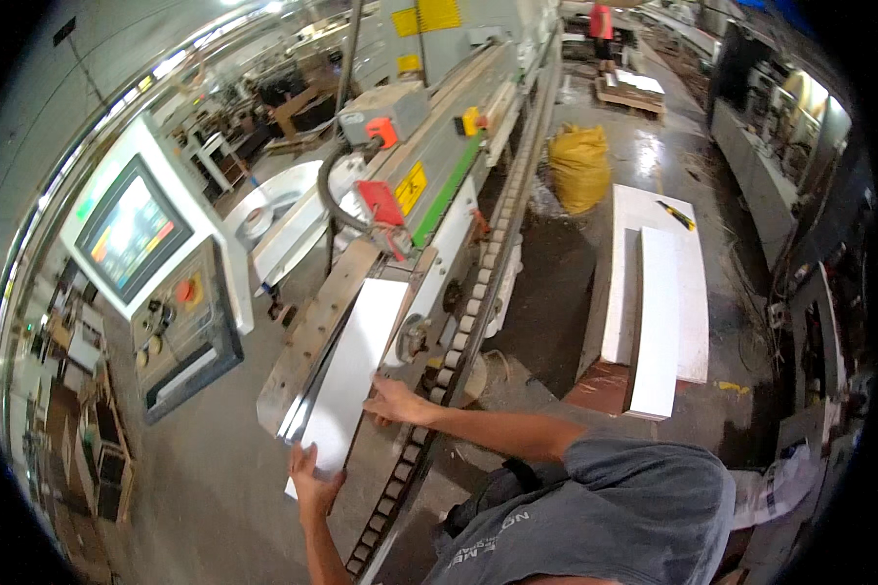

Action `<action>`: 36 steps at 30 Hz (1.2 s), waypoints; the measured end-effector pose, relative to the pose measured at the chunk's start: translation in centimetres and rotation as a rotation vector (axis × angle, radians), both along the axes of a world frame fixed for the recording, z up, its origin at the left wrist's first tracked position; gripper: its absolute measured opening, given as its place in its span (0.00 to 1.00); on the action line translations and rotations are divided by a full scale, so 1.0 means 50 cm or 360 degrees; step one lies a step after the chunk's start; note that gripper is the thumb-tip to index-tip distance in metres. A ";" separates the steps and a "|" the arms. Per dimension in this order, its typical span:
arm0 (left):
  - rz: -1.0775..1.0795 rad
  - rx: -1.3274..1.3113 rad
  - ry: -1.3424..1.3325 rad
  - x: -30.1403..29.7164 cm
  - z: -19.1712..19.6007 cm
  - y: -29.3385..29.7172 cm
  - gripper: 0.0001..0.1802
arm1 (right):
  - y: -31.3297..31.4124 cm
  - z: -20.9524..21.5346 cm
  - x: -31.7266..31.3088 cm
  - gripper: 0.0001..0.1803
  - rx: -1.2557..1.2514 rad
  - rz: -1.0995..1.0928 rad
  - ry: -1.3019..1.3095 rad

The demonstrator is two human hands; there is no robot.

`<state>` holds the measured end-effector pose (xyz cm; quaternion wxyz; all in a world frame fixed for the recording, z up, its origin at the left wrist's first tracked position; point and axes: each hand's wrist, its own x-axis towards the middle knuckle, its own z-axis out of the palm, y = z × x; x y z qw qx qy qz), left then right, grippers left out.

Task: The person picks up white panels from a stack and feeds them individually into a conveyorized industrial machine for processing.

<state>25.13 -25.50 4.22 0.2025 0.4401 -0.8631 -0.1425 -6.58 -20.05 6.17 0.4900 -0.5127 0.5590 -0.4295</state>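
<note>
A long white board [356, 361] lies lengthwise on the infeed bed of a machine, its far end close to the machine's inlet. My left hand [316, 480] grips the board's near end, fingertips over its top face and the thumb at the right. At the right edge, farther along, my right hand [398, 402] has curled fingers against the board. The undersides of both grips are hidden. A red guard piece [380, 205] and a green strip [447, 190] sit on the machine just beyond the board.
On the left stands a control panel with a lit screen [135, 229] and a red button [186, 291]. A roller-like conveyor track [458, 331] runs along my right. Beyond it, white boards [658, 312] are stacked, a yellow-black cutter [677, 214] on top. A yellow sack [578, 168] stands farther back.
</note>
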 end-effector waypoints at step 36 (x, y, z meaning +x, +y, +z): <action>-0.0201 -0.0514 0.0284 -0.010 -0.050 -0.062 0.25 | -0.074 -0.012 0.041 0.51 0.0088 -0.0169 0.0151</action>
